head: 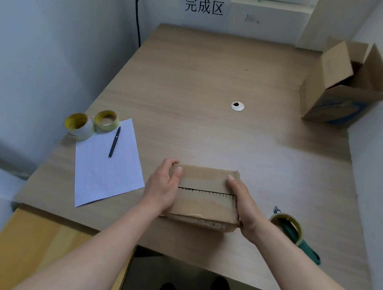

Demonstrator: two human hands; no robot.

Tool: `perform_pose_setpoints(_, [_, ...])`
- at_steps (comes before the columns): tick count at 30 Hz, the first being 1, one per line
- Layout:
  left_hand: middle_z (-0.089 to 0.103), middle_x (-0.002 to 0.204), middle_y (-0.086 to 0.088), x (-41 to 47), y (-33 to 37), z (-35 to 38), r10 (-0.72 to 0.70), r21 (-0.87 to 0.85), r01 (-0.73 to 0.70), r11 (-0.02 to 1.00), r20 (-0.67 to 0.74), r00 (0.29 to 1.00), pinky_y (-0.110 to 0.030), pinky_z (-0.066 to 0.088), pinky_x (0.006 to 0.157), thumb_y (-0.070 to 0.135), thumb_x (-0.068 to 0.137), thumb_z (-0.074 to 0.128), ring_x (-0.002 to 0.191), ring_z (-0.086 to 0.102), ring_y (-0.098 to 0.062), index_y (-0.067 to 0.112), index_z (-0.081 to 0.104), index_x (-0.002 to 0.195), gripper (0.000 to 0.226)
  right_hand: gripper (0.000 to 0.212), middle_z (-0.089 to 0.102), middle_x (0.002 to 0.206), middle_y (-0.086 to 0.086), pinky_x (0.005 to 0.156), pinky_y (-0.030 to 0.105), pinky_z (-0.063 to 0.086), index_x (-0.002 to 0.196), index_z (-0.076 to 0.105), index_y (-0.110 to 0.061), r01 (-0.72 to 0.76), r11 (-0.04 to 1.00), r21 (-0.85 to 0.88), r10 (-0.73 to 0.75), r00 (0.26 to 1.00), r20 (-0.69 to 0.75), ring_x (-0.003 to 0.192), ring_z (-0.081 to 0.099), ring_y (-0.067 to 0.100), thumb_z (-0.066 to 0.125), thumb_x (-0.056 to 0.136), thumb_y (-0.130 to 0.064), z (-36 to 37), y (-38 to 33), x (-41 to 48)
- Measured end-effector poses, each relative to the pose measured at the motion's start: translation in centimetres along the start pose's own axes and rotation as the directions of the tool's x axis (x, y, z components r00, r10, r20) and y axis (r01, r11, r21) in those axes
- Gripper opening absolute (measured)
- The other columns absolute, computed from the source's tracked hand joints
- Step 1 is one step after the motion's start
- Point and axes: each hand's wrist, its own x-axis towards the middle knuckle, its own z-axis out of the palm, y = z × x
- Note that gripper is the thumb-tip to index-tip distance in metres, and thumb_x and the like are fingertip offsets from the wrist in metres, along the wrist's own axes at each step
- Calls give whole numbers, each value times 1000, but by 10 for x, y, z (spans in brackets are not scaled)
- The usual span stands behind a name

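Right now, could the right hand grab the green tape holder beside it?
Probably yes. The tape holder lies just right of the right hand, nothing between them; the hand must first let go of the small box.

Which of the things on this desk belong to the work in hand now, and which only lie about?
In use:
small box, held at its ends by the left hand and the right hand
tape dispenser beside it, probably next

Lying about:
tall tape roll
flat tape roll
sheet of paper
pen
open carton
cable grommet
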Motion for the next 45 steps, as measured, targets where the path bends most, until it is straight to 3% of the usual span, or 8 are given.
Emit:
perform_pose_setpoints(4, [61,104,5,2,4,0,-13,6,13,1000,14,1000,-30,39,79,37,102,45,94,55,-18,25,51,128,29,42,70,115,10,58,25,54,123,58,-18,-18,999,48,17,999,36,92,70,23,61,92,-46,-6,0,4])
perform_pose_setpoints(8, [60,117,5,4,10,-3,-11,26,9,1000,40,999,-28,37,82,37,102,45,102,54,-17,26,50,130,30,68,69,119,16,63,28,57,129,58,-11,7,995,96,-11,999,36,99,70,26,64,75,-52,-7,2,7])
perform_pose_setpoints(13, [60,119,1,4,10,-4,-15,58,12,998,60,998,-28,35,81,38,102,44,96,52,-16,28,48,130,30,70,69,121,15,70,31,58,131,56,-12,23,995,97,-32,995,91,103,70,27,63,74,-52,-12,7,12])
perform_pose_setpoints(18, [59,102,2,5,10,-5,-27,44,25,999,54,998,-29,36,78,39,102,45,88,52,-16,28,48,129,29,89,66,126,11,95,53,54,132,55,-25,25,999,24,-27,995,100,112,66,29,75,58,-70,-16,3,16])
perform_pose_setpoints(23, [58,109,2,5,10,0,-33,39,30,999,70,997,-29,36,79,38,102,45,90,53,-16,28,47,129,29,74,68,126,10,80,38,59,136,54,-20,-37,990,140,16,989,148,112,67,28,67,74,-58,-20,8,20])
perform_pose_setpoints(30, [60,115,3,17,18,-6,-59,-21,61,998,97,994,-31,41,92,38,101,47,108,54,-17,27,49,132,32,79,72,118,7,97,50,53,132,57,-20,-25,998,50,20,994,104,106,70,26,59,71,-71,-17,-2,24])
perform_pose_setpoints(36, [52,140,3,34,29,-12,-80,-74,86,994,85,993,-24,32,96,35,102,47,133,43,-15,24,48,137,37,40,77,87,4,51,22,53,107,67,-14,-16,995,103,6,995,95,71,74,16,45,99,-47,-11,-32,35])
perform_pose_setpoints(45, [47,148,0,50,53,-11,-77,-71,84,994,90,993,-31,34,108,36,102,46,137,41,-18,25,45,142,42,45,77,91,4,61,28,54,106,69,-20,-64,987,145,49,994,102,74,74,17,48,93,-58,-22,-45,45])
